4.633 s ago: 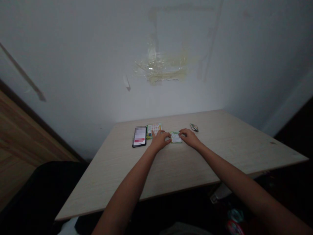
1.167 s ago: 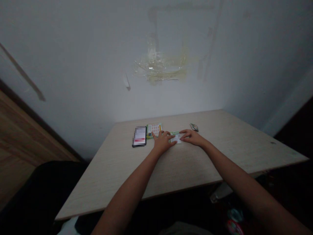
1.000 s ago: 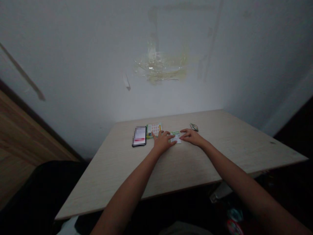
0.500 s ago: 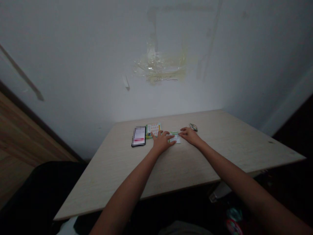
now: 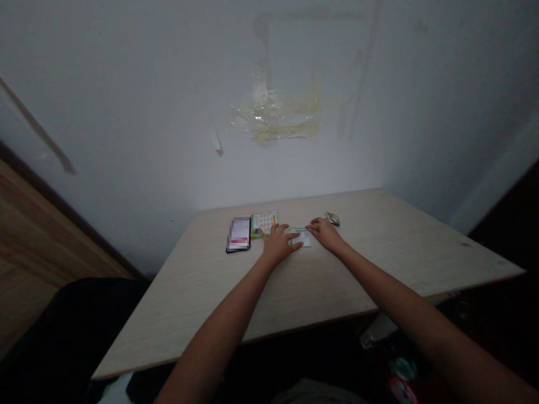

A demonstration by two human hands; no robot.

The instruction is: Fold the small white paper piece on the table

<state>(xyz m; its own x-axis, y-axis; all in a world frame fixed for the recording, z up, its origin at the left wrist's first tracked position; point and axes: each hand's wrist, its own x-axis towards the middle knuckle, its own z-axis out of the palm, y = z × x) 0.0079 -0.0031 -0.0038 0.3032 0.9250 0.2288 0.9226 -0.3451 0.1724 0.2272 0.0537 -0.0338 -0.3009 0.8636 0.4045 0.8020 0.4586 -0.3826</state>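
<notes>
A small green and white paper (image 5: 302,238) lies on the pale wooden table (image 5: 320,280) between my two hands. My left hand (image 5: 278,242) lies flat with fingers spread, its fingertips pressing the paper's left part. My right hand (image 5: 323,232) rests at the paper's right end, fingers bent and touching its top right corner. A printed green and orange sheet (image 5: 264,223) lies just behind my left hand.
A black phone (image 5: 239,234) with a lit screen lies left of the printed sheet. A small crumpled wrapper (image 5: 333,219) sits behind my right hand. The white wall with tape residue (image 5: 273,115) rises behind the table. A dark chair (image 5: 63,336) stands at the lower left.
Since the earliest frame my left hand has spread flat over the paper, which now looks narrower. My right hand slid slightly along its right end. Over the last second almost nothing moved.
</notes>
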